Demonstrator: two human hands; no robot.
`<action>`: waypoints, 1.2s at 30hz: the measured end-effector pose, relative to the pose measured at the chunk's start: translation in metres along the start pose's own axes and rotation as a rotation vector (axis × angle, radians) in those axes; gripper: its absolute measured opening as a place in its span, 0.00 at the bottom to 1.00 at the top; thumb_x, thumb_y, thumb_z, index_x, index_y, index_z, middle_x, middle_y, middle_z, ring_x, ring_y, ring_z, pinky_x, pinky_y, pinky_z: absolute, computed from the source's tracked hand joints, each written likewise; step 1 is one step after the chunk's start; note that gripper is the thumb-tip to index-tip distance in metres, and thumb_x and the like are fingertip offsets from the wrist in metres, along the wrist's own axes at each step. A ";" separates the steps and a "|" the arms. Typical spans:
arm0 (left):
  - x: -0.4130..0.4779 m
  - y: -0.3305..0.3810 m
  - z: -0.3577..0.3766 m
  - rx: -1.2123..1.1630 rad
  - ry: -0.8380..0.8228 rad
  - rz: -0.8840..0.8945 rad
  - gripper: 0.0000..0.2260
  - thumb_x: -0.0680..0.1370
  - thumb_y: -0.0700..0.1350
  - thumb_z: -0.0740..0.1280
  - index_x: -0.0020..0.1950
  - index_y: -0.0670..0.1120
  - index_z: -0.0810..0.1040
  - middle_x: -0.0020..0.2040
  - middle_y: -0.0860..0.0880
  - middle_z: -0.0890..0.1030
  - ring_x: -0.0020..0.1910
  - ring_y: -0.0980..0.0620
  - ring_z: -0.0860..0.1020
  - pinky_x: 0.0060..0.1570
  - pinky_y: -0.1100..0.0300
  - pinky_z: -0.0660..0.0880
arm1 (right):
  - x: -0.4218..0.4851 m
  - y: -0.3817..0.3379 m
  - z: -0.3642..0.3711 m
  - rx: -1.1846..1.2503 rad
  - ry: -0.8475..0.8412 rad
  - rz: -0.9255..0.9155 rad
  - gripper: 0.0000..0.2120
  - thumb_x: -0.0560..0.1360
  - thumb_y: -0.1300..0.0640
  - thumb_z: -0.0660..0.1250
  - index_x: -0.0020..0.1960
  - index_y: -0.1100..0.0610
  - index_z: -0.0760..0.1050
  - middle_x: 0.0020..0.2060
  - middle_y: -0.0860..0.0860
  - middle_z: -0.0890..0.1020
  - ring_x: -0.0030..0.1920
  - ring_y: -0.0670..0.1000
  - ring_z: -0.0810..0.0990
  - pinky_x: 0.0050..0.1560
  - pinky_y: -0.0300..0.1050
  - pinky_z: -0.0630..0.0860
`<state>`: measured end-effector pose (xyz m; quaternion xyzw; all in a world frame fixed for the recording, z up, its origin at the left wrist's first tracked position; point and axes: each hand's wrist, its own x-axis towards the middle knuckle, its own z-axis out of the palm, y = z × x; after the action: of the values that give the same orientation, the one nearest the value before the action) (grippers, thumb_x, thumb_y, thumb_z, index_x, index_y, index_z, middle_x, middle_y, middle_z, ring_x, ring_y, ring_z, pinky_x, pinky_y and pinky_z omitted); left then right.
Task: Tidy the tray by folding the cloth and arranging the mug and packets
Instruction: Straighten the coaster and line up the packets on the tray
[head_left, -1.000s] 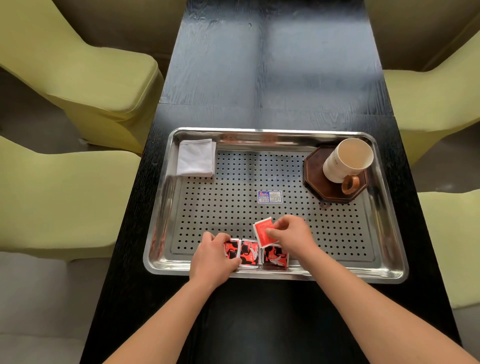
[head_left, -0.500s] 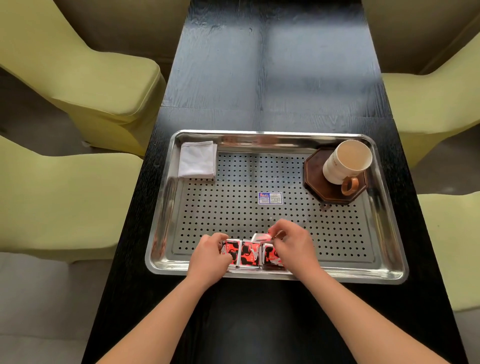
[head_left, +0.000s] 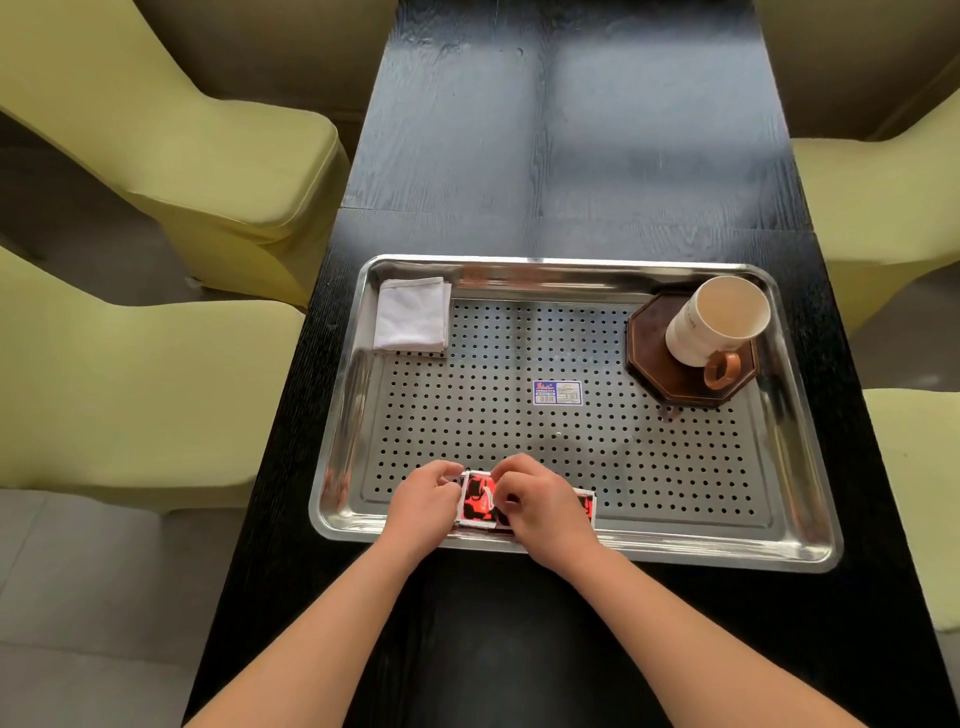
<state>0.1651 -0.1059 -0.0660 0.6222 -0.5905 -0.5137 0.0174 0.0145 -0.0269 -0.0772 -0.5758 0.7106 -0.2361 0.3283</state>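
On table (head_left: 571, 130), tray (head_left: 800, 552); inside, cloth (head_left: 413, 314) far left, mug (head_left: 711, 322) on coaster (head_left: 649, 343) far right, packets (head_left: 478, 501) at near edge.

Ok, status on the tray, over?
Left hand, right hand both holding red packets, tray near edge. Cloth folded, far-left corner. Mug on coaster, far right. Nothing blocking.

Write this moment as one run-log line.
left hand, right hand: holding packets, near tray edge | cloth: folded, far-left corner | mug: on coaster, far-right corner

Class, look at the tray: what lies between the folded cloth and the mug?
In the head view, only bare perforated tray lies between the cloth and the mug, up to the coaster under the mug.
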 end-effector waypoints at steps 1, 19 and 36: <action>0.000 0.000 -0.001 0.005 -0.002 0.001 0.17 0.77 0.39 0.61 0.65 0.48 0.78 0.50 0.49 0.82 0.48 0.53 0.79 0.47 0.57 0.76 | 0.000 0.001 0.000 -0.015 -0.028 -0.002 0.08 0.72 0.71 0.70 0.41 0.59 0.81 0.52 0.47 0.82 0.53 0.51 0.80 0.55 0.50 0.79; -0.002 0.002 0.003 0.094 0.011 0.041 0.20 0.74 0.43 0.71 0.67 0.50 0.76 0.41 0.51 0.79 0.43 0.54 0.79 0.41 0.61 0.72 | -0.012 0.040 -0.052 -0.430 -0.135 0.441 0.20 0.69 0.44 0.76 0.57 0.47 0.76 0.52 0.48 0.74 0.56 0.51 0.70 0.55 0.47 0.73; 0.000 0.000 0.004 0.085 0.017 0.037 0.19 0.75 0.42 0.70 0.66 0.51 0.77 0.43 0.51 0.79 0.45 0.54 0.79 0.42 0.59 0.73 | -0.006 0.012 -0.034 0.317 -0.004 0.620 0.22 0.75 0.65 0.71 0.66 0.51 0.75 0.41 0.54 0.80 0.40 0.51 0.80 0.40 0.49 0.79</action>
<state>0.1621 -0.1037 -0.0679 0.6158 -0.6230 -0.4823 0.0054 -0.0181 -0.0197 -0.0617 -0.2750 0.8056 -0.2314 0.4710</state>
